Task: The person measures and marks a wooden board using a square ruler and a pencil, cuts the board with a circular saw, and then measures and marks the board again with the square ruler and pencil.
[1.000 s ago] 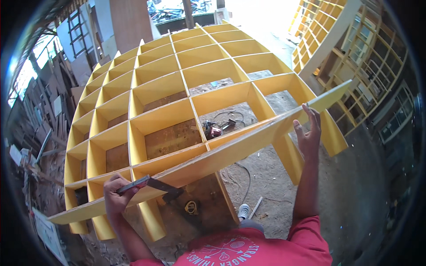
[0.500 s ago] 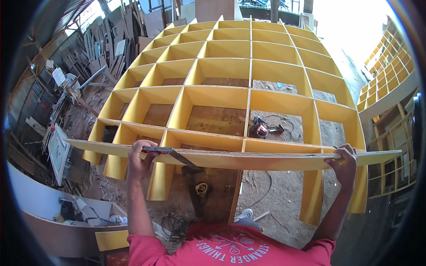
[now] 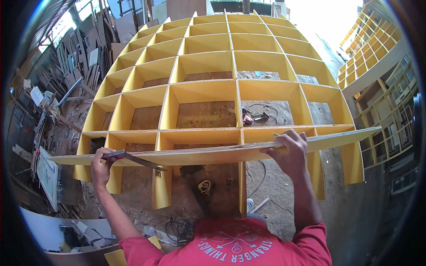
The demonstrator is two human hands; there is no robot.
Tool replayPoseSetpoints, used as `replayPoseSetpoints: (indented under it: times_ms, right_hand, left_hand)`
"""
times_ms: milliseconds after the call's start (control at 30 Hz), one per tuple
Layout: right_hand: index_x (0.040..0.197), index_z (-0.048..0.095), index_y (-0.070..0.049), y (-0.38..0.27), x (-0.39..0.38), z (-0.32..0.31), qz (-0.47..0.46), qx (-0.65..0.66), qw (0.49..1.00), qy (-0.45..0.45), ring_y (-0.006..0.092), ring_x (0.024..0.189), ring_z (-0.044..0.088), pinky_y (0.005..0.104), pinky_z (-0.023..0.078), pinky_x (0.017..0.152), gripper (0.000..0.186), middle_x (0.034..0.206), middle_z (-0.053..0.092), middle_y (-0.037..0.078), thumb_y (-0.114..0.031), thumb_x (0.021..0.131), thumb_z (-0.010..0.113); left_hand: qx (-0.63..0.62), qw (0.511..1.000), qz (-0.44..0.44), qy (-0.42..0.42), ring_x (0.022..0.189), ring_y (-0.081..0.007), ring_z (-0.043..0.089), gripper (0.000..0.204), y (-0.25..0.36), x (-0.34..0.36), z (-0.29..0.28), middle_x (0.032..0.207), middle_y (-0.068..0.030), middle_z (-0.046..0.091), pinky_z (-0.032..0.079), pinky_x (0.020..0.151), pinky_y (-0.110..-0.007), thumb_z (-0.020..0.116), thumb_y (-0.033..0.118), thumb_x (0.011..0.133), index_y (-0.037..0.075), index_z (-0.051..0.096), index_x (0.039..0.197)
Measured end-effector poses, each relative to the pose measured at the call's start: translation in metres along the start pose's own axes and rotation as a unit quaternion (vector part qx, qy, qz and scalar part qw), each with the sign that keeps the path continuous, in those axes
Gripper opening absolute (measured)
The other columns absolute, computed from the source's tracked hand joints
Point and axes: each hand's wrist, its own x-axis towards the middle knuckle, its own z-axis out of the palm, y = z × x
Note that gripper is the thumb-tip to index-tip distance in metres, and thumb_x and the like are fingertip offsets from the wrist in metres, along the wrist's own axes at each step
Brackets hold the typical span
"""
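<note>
A long pale-yellow board (image 3: 213, 154) lies crosswise in front of me, over the near end of a large yellow egg-crate framework (image 3: 202, 93). My left hand (image 3: 100, 170) grips the board toward its left, along with a dark-handled square (image 3: 146, 162) whose long arm slants down across the board. My right hand (image 3: 290, 150) is closed on the board right of centre, and a thin green item (image 3: 275, 134), perhaps a pencil, sticks out among its fingers.
A red power tool (image 3: 247, 119) with cables lies on the floor inside the framework, and a coiled yellow object (image 3: 204, 187) lies below the board. Scrap boards (image 3: 77, 48) crowd the left side. More yellow lattice frames (image 3: 368, 46) stand at the right. A curved white panel sits at lower left.
My view has swung and shifted. The board has moved slightly left and its tilt has changed. My left hand is farther left, and my right hand has slid left toward the board's middle.
</note>
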Motion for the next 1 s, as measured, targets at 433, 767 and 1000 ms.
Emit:
replayPoseSetpoints:
  times_ms: [433, 767, 1000]
  right_hand:
    - [0.088, 0.078, -0.009, -0.034, 0.002, 0.014, 0.027, -0.001, 1.000, -0.009, 0.0295, 0.092, 0.072, 0.0452, 0.048, 0.090, 0.048, 0.094, 0.075, 0.005, -0.043, 0.065, 0.103]
    - [0.092, 0.080, -0.010, -0.032, 0.001, 0.016, 0.041, 0.011, 0.999, 0.001, 0.0299, 0.096, 0.072, 0.0447, 0.049, 0.094, 0.048, 0.096, 0.076, 0.006, -0.044, 0.066, 0.102]
    - [0.106, 0.082, -0.009, -0.035, 0.000, 0.010, 0.003, 0.054, 0.997, 0.060, 0.0316, 0.101, 0.073, 0.0456, 0.052, 0.100, 0.041, 0.103, 0.078, 0.011, -0.032, 0.077, 0.098]
  left_hand:
    - [-0.075, 0.978, 0.144, -0.132, 0.083, -0.0176, 0.069, 0.014, 0.112, 0.025, 0.188, 0.088, -0.0058, 0.076, 0.054, 0.077, -0.032, 0.093, 0.011, 0.087, 0.005, 0.081, 0.093]
    - [-0.088, 0.977, 0.129, -0.148, 0.084, -0.0142, 0.072, 0.017, 0.105, 0.028, 0.202, 0.094, -0.0066, 0.076, 0.057, 0.074, -0.031, 0.095, 0.008, 0.086, 0.001, 0.081, 0.092]
    - [-0.049, 0.975, 0.173, -0.128, 0.079, -0.0209, 0.072, 0.025, 0.103, 0.028, 0.205, 0.088, -0.0086, 0.073, 0.057, 0.070, -0.035, 0.095, 0.020, 0.087, 0.002, 0.078, 0.091]
